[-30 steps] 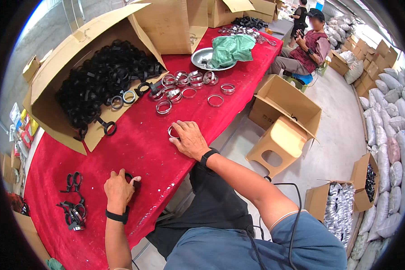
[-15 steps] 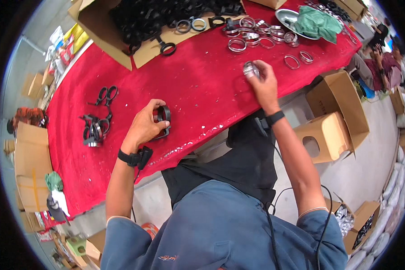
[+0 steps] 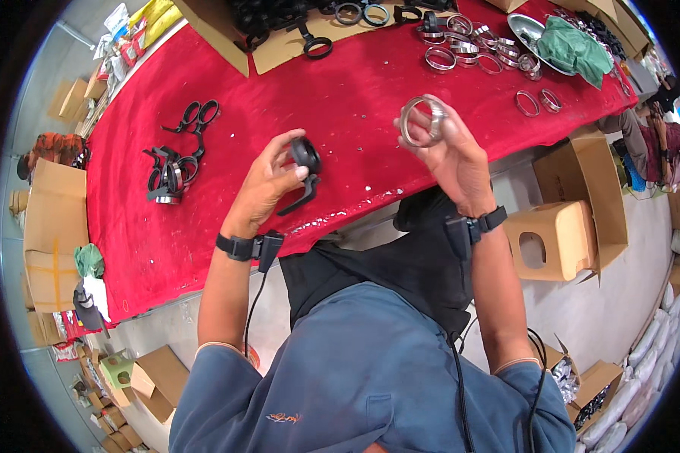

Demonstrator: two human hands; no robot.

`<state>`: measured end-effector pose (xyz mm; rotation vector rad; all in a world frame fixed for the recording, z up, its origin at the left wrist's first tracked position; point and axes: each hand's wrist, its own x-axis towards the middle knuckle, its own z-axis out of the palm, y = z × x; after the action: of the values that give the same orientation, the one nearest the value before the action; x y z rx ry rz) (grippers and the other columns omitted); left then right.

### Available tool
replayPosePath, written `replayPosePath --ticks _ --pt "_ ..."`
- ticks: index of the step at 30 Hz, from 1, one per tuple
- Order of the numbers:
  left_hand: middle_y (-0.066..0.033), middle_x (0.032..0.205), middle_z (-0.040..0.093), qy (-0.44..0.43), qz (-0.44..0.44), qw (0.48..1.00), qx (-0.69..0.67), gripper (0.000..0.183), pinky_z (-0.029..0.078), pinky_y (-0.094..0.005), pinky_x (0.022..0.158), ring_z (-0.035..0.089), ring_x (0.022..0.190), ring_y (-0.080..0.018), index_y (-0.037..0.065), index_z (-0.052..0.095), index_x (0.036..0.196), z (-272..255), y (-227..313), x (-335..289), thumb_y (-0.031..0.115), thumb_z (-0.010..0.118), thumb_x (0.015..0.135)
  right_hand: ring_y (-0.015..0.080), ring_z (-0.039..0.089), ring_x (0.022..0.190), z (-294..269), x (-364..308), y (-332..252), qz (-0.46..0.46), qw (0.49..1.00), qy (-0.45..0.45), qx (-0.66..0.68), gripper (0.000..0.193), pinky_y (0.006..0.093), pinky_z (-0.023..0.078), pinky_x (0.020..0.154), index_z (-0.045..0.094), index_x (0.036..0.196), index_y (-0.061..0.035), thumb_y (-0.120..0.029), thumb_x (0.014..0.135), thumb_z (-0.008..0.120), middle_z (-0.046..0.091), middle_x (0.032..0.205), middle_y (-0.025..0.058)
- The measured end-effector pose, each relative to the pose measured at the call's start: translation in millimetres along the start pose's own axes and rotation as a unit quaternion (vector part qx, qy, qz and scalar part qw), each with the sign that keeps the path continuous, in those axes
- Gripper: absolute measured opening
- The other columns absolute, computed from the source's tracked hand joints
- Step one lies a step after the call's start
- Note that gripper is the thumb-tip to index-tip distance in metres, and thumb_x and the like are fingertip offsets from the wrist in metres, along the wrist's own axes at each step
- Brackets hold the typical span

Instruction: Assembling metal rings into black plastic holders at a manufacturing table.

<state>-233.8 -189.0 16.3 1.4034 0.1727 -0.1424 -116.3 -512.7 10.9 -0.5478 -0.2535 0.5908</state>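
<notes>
My left hand [image 3: 268,177] grips a black ring bracket [image 3: 305,155] with a curved arm, raised over the red-covered table. In my right hand [image 3: 457,151] is a shiny metal ring [image 3: 413,124], its opening turned partly toward me. The two parts are apart, with bare red cloth between them. To the left of my left hand lies a small cluster of black ring brackets [image 3: 191,162], with a metal ring [image 3: 168,199] at its near end. Several loose metal rings [image 3: 465,47] lie in a group beyond my right hand, and two more metal rings [image 3: 527,103] sit nearer the table edge.
A cardboard box [image 3: 279,57] of black brackets lies at the far side of the table. A metal dish [image 3: 527,30] with green cloth [image 3: 574,49] stands at the far right. An open carton [image 3: 619,189] sits below the table's right side. Other people are at the right.
My left hand has lifted the black ring bracket and tilted it. My right hand has turned, bringing the metal ring round to show its opening. The whole view has shifted slightly.
</notes>
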Motion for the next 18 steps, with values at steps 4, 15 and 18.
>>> replayPosePath --ticks 4,15,18 --pt "-0.0123 0.143 0.058 -0.068 0.122 0.989 0.048 0.086 0.053 -0.0424 0.111 0.064 0.13 -0.025 0.001 0.046 0.159 26.3 -3.0 7.6 0.015 0.086 0.084 0.0301 0.058 0.141 -0.4 16.0 4.8 -0.043 0.97 0.021 -0.237 0.079 0.0466 0.052 0.116 0.044 0.159 0.0018 -0.023 0.096 0.083 0.058 0.148 0.0212" --pt "-0.0143 0.152 0.057 -0.191 0.09 0.976 -0.059 0.091 0.046 -0.0397 0.118 0.057 0.14 -0.0248 -0.002 0.049 0.158 79.8 11.3 12.0 0.02 0.085 0.078 0.0317 0.053 0.148 11.2 8.4 23.6 -0.08 0.909 -0.011 -0.408 0.078 0.0491 0.047 0.124 0.045 0.16 0.0017 -0.012 0.094 0.085 0.053 0.156 0.0197" --pt "-0.0143 0.146 0.061 -0.193 0.085 0.975 -0.074 0.092 0.047 -0.0376 0.116 0.059 0.136 -0.0244 -0.003 0.05 0.157 80.7 10.4 14.8 0.022 0.086 0.077 0.032 0.053 0.148 2.2 2.3 30.3 -0.078 0.923 -0.017 -0.377 0.077 0.0481 0.046 0.124 0.046 0.16 0.0021 -0.013 0.096 0.084 0.054 0.157 0.0197"
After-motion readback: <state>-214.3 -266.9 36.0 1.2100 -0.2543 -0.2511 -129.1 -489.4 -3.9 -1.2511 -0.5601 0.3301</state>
